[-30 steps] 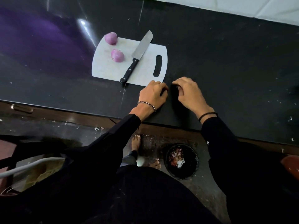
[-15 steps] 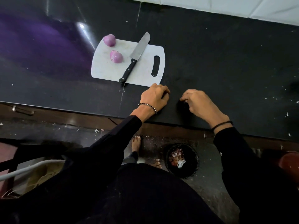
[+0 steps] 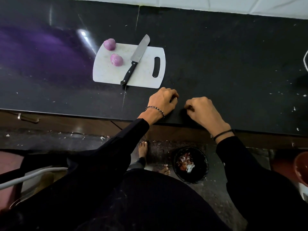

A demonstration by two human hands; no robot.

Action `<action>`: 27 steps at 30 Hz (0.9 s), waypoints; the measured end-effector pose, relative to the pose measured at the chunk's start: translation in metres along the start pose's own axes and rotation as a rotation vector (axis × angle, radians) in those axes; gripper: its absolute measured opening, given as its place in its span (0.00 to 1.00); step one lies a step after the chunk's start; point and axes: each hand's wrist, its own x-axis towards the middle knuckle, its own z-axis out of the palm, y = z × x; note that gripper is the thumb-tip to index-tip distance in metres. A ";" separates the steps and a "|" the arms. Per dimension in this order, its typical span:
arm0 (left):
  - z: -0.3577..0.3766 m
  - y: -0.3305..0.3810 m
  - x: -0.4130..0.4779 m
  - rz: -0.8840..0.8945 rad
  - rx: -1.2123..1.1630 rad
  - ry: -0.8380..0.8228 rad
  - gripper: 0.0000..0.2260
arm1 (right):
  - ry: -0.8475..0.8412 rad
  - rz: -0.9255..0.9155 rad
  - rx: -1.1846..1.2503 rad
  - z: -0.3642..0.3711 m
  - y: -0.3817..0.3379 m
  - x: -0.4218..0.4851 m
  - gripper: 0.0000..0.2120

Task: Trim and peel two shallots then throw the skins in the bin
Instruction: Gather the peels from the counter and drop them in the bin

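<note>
Two peeled purple shallots (image 3: 109, 44) (image 3: 116, 59) lie on the left part of a white cutting board (image 3: 146, 75). A black-handled knife (image 3: 133, 64) rests diagonally on the board beside them. My left hand (image 3: 162, 101) sits on the black counter just below the board's right corner, with its fingers curled under. My right hand (image 3: 201, 109) is a short gap to its right, near the counter's front edge, fingertips bunched together on the surface. I see nothing held in either hand. A black bin (image 3: 204, 170) on the floor below holds reddish skins.
The black counter (image 3: 216, 55) carries small white flecks, mostly at the right. A white tiled wall runs along the back. My bare feet (image 3: 143, 149) stand left of the bin. A reddish bowl (image 3: 301, 165) is on the floor at far right.
My right hand has slid back toward the counter's front edge, away from the board. My left hand has stayed almost where it was.
</note>
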 end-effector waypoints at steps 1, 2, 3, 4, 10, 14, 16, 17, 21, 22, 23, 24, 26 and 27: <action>0.001 0.002 0.000 0.002 0.003 -0.006 0.09 | 0.005 0.017 0.010 -0.001 -0.002 -0.001 0.05; 0.001 0.004 -0.001 0.003 0.005 -0.011 0.09 | 0.009 0.034 0.019 -0.001 -0.005 -0.001 0.04; 0.002 0.006 -0.002 0.006 0.008 -0.014 0.09 | 0.015 0.050 0.024 -0.001 -0.006 -0.002 0.04; 0.003 0.008 -0.002 0.007 0.011 -0.016 0.09 | 0.020 0.067 0.023 0.000 -0.008 -0.003 0.04; 0.008 0.018 -0.010 -0.002 0.017 -0.034 0.09 | 0.079 0.126 0.010 0.012 -0.013 -0.007 0.09; 0.012 0.022 -0.017 -0.021 0.008 -0.064 0.09 | 0.140 0.147 0.086 0.018 -0.012 -0.011 0.11; 0.016 0.024 -0.022 -0.019 0.001 -0.072 0.09 | 0.140 0.204 0.219 0.019 -0.009 -0.015 0.10; 0.017 0.026 -0.024 -0.013 -0.006 -0.074 0.09 | 0.146 0.245 0.309 0.018 -0.007 -0.019 0.10; 0.023 0.035 -0.034 0.002 -0.084 -0.077 0.09 | 0.220 0.348 0.482 0.018 0.001 -0.058 0.09; 0.025 0.037 -0.037 0.005 -0.113 -0.087 0.08 | 0.232 0.368 0.504 0.019 0.002 -0.070 0.08; 0.028 0.039 -0.040 0.007 -0.135 -0.105 0.08 | 0.236 0.396 0.529 0.021 0.005 -0.082 0.07; 0.033 0.041 -0.043 0.006 -0.157 -0.124 0.08 | 0.234 0.425 0.555 0.025 0.008 -0.094 0.07; 0.046 0.045 -0.052 0.003 -0.189 -0.164 0.08 | 0.220 0.485 0.594 0.039 0.015 -0.117 0.06; 0.053 0.047 -0.057 0.005 -0.195 -0.183 0.07 | 0.209 0.508 0.604 0.047 0.019 -0.127 0.06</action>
